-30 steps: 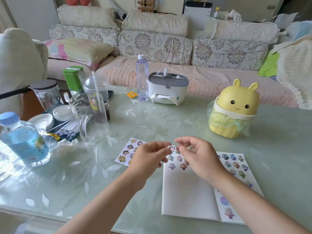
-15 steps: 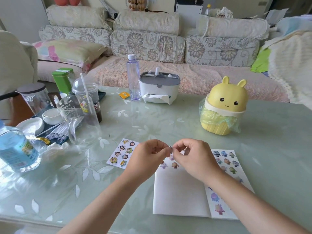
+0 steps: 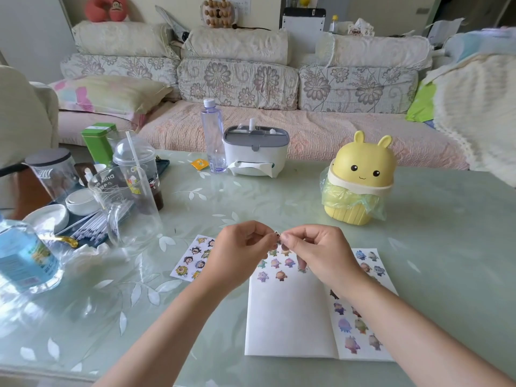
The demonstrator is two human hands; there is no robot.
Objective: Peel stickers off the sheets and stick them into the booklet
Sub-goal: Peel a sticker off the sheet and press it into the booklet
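A sticker point(image 3: 277, 234) is pinched between the curled fingers of left hand point(image 3: 242, 252) and right hand point(image 3: 321, 251) above the booklet point(image 3: 290, 317).

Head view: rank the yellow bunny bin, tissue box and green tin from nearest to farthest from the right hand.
1. yellow bunny bin, right, just beyond the right hand.
2. tissue box, centre back.
3. green tin, far left back.

We see the white booklet point(image 3: 290, 317) on a pale green counter point(image 3: 446, 261) patterned with white leaves. Beyond the booklet is a yellow rabbit bin point(image 3: 363, 160) with black eyes, far left of it a green tin point(image 3: 97, 143), and farther beyond it a grey-flowered sofa point(image 3: 237, 85).
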